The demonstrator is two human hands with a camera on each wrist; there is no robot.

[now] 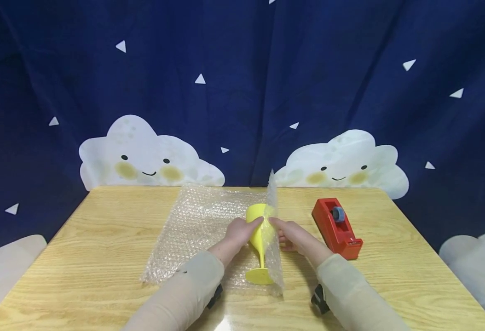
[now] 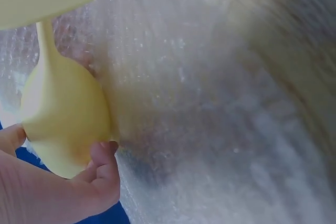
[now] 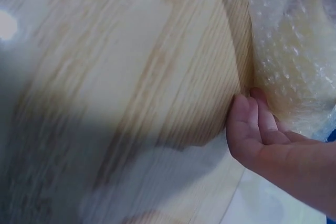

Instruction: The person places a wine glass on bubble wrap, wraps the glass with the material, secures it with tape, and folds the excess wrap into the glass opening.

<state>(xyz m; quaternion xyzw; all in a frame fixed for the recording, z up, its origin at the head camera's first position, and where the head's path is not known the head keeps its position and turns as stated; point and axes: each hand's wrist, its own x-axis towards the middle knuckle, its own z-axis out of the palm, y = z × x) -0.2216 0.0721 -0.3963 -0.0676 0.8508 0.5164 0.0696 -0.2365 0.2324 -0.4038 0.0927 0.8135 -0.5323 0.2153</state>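
Note:
A yellow plastic goblet (image 1: 261, 236) lies on a sheet of bubble wrap (image 1: 197, 225), its foot toward me and its bowl pointing away. My left hand (image 1: 237, 233) grips the bowl from the left, thumb on top; the left wrist view shows fingers (image 2: 105, 166) curled against the goblet (image 2: 65, 95). From the other side my right hand (image 1: 297, 236) holds the wrap's raised right edge up against the bowl. Seen from the right wrist, that hand (image 3: 278, 150) has bent fingers at the bubble wrap (image 3: 286, 51), which covers the goblet's right side.
A red tape dispenser (image 1: 329, 225) with a roll of blue-rimmed tape (image 1: 338, 214) stands on the wooden table (image 1: 110, 230) to the right of my right hand. Behind the table's far edge hangs a dark blue curtain (image 1: 242, 92) with white clouds and triangles.

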